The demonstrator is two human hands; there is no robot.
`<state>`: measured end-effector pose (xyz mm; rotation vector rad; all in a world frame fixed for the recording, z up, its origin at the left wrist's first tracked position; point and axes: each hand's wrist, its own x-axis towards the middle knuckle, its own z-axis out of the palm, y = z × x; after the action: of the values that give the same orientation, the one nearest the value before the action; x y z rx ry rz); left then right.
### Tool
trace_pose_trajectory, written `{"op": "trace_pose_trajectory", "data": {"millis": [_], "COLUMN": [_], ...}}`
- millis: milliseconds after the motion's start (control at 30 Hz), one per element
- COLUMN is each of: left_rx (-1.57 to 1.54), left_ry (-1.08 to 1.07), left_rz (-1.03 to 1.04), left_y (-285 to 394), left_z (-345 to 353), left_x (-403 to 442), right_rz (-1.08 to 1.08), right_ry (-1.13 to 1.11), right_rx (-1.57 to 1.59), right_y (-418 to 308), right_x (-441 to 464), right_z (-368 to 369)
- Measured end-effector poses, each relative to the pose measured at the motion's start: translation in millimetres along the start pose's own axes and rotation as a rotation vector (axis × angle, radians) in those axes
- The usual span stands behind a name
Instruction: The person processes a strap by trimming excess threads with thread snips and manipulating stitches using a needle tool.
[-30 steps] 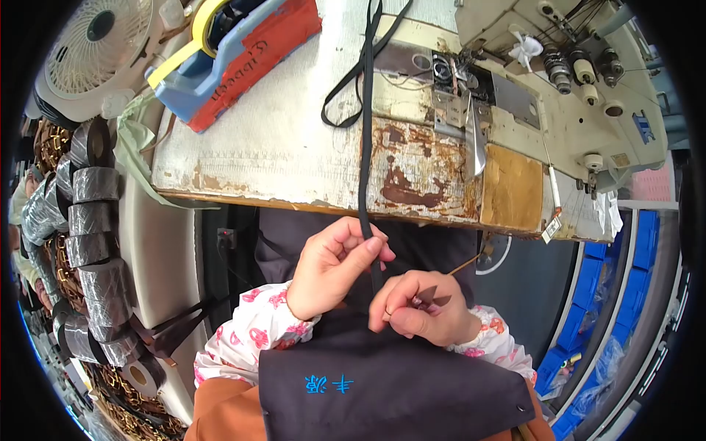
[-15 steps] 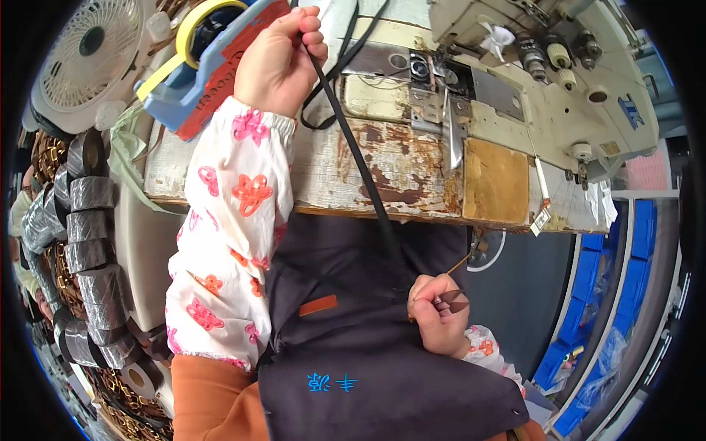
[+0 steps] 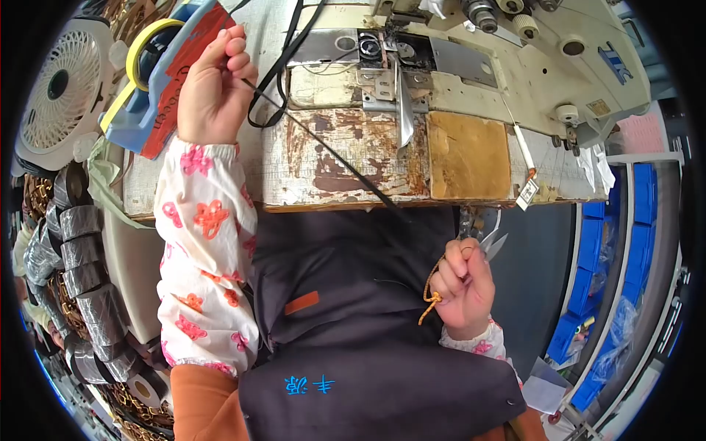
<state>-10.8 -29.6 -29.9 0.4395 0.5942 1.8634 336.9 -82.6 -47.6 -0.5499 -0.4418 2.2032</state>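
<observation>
My left hand, raised over the worn table at the upper left, has its fingers closed on a narrow black strap. The strap slants down to the right, past the table edge, and its lower end blurs against my dark apron. More black strap lies looped beyond my left hand. Closed near the table's front edge, my right hand grips thread snips; the pointed metal blades stick out above the fingers and the handle is hidden. A knotted yellow-orange cord dangles beside that hand.
A sewing machine stands on the worn table at the right. A tape dispenser and a white fan are at the left. Wrapped rolls hang lower left; blue bins line the right side.
My right hand has moved up and right and turned, so the snips' blades now point upward and the cord hangs. The view has shifted; my left hand still holds the strap.
</observation>
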Motion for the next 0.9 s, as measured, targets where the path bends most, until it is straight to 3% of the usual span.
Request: {"op": "trace_pose_trajectory", "data": {"millis": [133, 233, 300, 400, 533, 600, 633, 700, 767, 900], "left_rx": [-0.032, -0.061, -0.049, -0.136, -0.105, -0.073, -0.074, 0.066, 0.013, -0.082], "left_ry": [0.052, 0.009, 0.031, 0.085, 0.058, 0.05, 0.052, 0.089, 0.143, 0.147], "left_rz": [0.024, -0.019, -0.001, -0.037, -0.047, -0.062, -0.061, 0.015, -0.001, -0.107], "left_y": [1.3, 0.2, -3.1, -0.9, -0.5, -2.9, -3.9, -7.1, -5.7, -11.0], "left_z": [-2.6, 0.0, 9.2, 19.3, 20.4, 18.4, 15.6, 9.7, 4.7, -25.5], "left_x": [-6.7, -10.3, -13.4, -17.0, -20.1, -19.7, -18.1, -11.6, -3.5, 20.0], "right_rz": [-0.035, -0.109, -0.31, -0.436, -0.314, -0.553, -0.551, -0.284, -0.336, -0.471], "right_ry": [0.089, 0.351, 0.267, 0.228, 0.323, 0.144, 0.142, -0.098, -0.253, -0.292], "right_rx": [-0.047, -0.764, -1.387, -1.625, -1.559, -1.8, -1.801, -1.991, -1.706, -1.594], "right_y": [4.8, 6.3, 12.5, 13.2, 10.9, 18.1, 17.6, 14.3, 19.0, 25.8], "right_x": [-0.4, 5.3, 14.1, 19.7, 20.5, 25.5, 24.4, 20.6, 14.7, 2.8], "right_z": [-1.0, -1.3, -9.3, -2.8, 0.2, -4.1, 1.9, 18.4, 22.3, 13.6]}}
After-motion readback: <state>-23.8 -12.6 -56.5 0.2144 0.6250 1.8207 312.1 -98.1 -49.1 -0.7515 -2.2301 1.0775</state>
